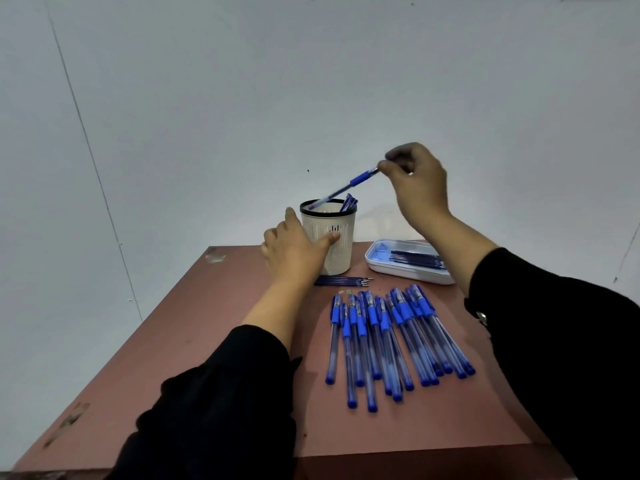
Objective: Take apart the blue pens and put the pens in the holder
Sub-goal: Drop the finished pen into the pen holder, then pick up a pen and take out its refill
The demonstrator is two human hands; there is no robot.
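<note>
Blue-gripped and clear-barrelled, a plastic pen (346, 188) slants into the white slotted holder with a black rim (329, 237), its lower end just inside the rim, pinched at its tip by the right hand (415, 183). The left hand (294, 247) steadies the holder with thumb and fingers spread against its wall. Letting go looks next; a row of blue pens (388, 337) waits on the reddish-brown table (214, 341).

holder (329, 237): on the table (207, 341), at its far edge, pens standing in it
tray (405, 268): right of holder, refills lying in it
loose refills (343, 280): just near of holder
pen pile (391, 337): near of refills and tray, right of table centre
held pen (349, 188): above holder, lower end over its rim
</note>
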